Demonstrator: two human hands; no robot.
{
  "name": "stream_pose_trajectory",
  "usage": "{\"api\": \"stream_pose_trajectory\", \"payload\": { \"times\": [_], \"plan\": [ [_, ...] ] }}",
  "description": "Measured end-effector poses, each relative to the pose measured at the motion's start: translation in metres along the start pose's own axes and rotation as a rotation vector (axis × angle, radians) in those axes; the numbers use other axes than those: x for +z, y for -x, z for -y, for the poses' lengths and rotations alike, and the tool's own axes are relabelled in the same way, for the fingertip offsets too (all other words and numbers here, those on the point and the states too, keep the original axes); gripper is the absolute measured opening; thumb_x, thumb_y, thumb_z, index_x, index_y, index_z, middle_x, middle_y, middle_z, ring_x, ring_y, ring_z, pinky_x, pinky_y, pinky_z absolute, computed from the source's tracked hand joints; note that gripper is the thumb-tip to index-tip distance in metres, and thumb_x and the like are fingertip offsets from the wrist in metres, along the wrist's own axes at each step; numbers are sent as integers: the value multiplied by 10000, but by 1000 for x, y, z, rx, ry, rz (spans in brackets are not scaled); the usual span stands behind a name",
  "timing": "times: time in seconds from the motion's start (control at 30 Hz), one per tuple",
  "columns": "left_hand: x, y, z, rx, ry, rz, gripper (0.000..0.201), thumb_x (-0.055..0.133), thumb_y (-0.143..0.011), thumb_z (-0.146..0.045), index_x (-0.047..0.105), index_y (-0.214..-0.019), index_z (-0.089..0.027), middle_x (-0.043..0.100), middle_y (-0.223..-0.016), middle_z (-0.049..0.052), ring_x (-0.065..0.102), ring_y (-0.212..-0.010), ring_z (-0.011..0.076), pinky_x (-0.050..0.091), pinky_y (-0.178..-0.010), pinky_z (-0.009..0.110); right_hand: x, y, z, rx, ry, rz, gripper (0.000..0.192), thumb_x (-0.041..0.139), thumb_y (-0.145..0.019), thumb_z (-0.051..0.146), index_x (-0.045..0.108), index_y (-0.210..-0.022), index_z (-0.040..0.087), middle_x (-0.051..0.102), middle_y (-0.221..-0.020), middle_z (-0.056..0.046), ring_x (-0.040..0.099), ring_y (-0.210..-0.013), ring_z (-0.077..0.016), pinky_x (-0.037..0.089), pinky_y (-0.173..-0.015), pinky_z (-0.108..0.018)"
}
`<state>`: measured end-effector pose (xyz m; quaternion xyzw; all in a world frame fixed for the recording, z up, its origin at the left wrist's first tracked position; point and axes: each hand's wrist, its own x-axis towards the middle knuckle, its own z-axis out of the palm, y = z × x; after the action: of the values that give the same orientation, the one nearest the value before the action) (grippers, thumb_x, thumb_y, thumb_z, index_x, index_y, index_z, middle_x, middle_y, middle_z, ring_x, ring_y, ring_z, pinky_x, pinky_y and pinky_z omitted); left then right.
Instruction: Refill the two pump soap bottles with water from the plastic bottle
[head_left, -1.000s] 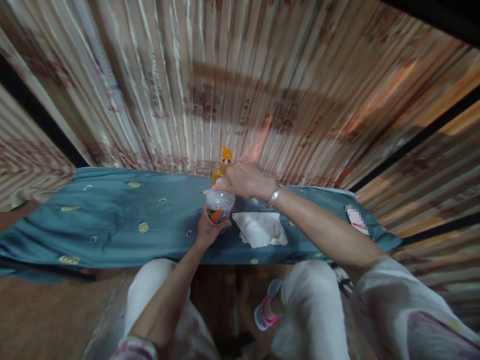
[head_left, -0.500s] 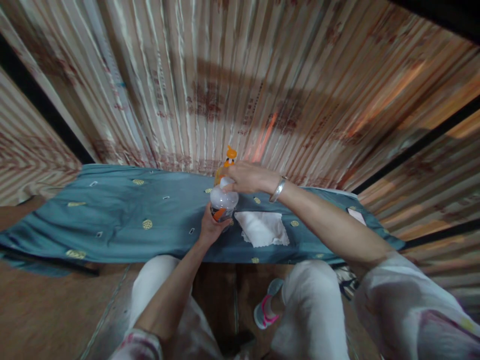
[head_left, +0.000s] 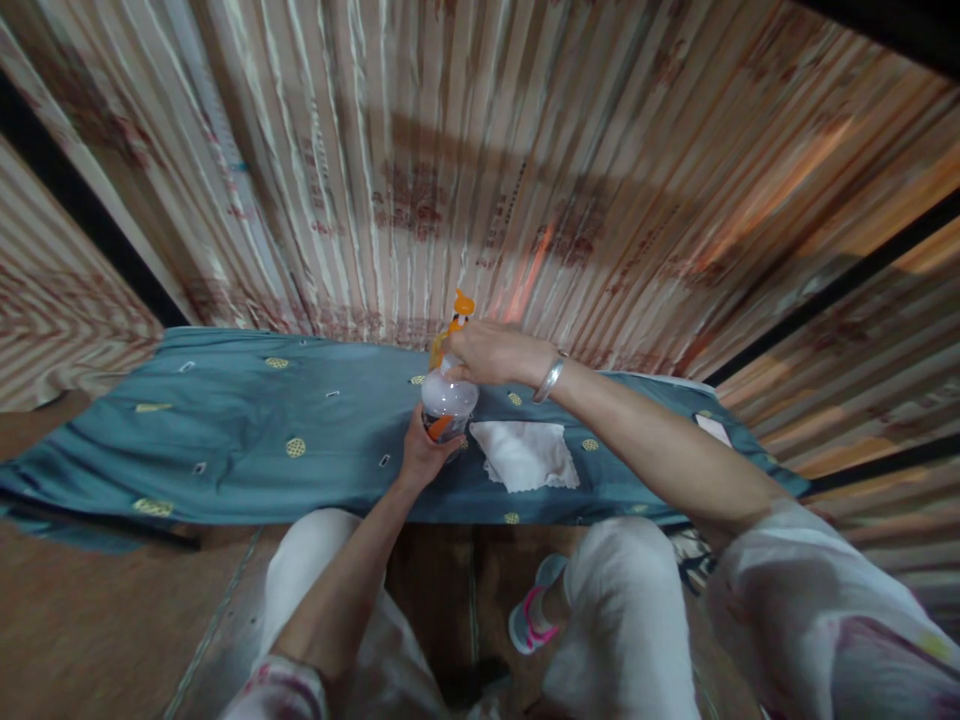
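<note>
A clear, round-shouldered plastic bottle (head_left: 450, 392) with an orange and dark label stands upright over the cloth-covered table. My left hand (head_left: 426, 448) is closed around its lower part. From the right, my right hand (head_left: 487, 352) reaches across with its fingers closed at the whitish top of this bottle; they hide most of the cap. Just behind them is a second, yellow-orange bottle (head_left: 437, 349) with an orange top (head_left: 464, 302), partly covered by the right hand. A folded white cloth (head_left: 525, 455) with a scalloped edge lies right of the clear bottle.
The table wears a teal tablecloth (head_left: 240, 420) with yellow pineapple prints. A pale flat object (head_left: 712, 430) lies near its right end. Striped curtains (head_left: 337, 200) hang behind, between dark poles (head_left: 97, 210). My knees (head_left: 626, 570) are against the table's front side.
My right hand has shifted slightly and its fingers have turned at the bottle's top, covering more of the white cap. The left hand keeps its hold.
</note>
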<state>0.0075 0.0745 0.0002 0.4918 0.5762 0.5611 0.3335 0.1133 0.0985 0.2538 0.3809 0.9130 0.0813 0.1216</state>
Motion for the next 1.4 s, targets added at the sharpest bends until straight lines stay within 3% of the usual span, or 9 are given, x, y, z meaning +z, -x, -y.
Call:
{"api": "stream_pose_trajectory", "payload": {
  "times": [0.2,0.47,0.6,0.7,0.8,0.97,1.13,1.3,1.4],
  "plan": [
    [1,-1,3,6,10,-16,776,907,-524,-278,542,-1205,-202,702,-1107,60,677,-1095,281,528,-970,420,1,0,-3,39,-26,-53,539,525,-980,510,664,-1246,62,725,-1169,-233,681,-1109,-298,478,-823,-332],
    [1,0,2,-12,-4,-8,779,914,-524,-270,540,-1203,-200,700,-1129,68,676,-1100,285,527,-973,426,2,0,1,28,-7,-31,401,563,-978,359,710,-1193,54,741,-1125,-232,690,-1085,-293,481,-826,-333],
    [1,-1,3,-12,9,-7,787,907,-529,-247,532,-1219,-198,700,-1156,76,672,-1126,287,522,-989,433,3,-1,-3,-19,-39,-13,330,594,-945,252,694,-1224,107,738,-1167,-179,680,-1091,-272,466,-841,-331],
    [1,-1,3,-5,14,-6,789,906,-530,-248,530,-1222,-196,699,-1167,80,671,-1131,287,524,-992,435,5,-1,-5,-19,-63,-38,390,631,-936,338,665,-1261,126,727,-1185,-167,668,-1102,-266,465,-848,-327],
    [1,-1,2,-5,7,-3,782,908,-534,-272,533,-1216,-195,696,-1169,83,674,-1118,289,528,-988,437,5,-1,-4,26,-43,-62,501,577,-961,477,666,-1244,73,722,-1160,-217,666,-1103,-294,471,-849,-345],
    [2,0,-1,-1,18,-7,783,911,-519,-258,540,-1206,-197,697,-1146,74,671,-1121,292,528,-985,436,4,-2,-1,50,-12,-37,444,551,-980,398,698,-1189,35,729,-1123,-249,676,-1104,-321,474,-824,-353],
    [1,0,-2,-4,2,2,778,906,-530,-265,539,-1212,-189,700,-1138,79,675,-1108,291,530,-978,435,6,-2,-5,-15,-26,-29,352,601,-943,288,685,-1211,76,730,-1144,-203,665,-1122,-297,454,-822,-329],
    [1,-1,0,-14,-6,-5,790,909,-530,-278,535,-1219,-183,699,-1152,89,669,-1111,293,524,-985,443,7,-1,-6,6,-57,-64,460,572,-964,455,667,-1219,84,724,-1153,-196,661,-1106,-284,456,-831,-326],
    [1,0,-1,5,-9,-11,773,910,-526,-284,542,-1199,-187,695,-1161,87,666,-1108,289,517,-989,439,6,-1,-3,53,-47,-82,469,483,-1011,435,684,-1187,50,729,-1124,-227,674,-1097,-293,469,-835,-338]
  ]
}}
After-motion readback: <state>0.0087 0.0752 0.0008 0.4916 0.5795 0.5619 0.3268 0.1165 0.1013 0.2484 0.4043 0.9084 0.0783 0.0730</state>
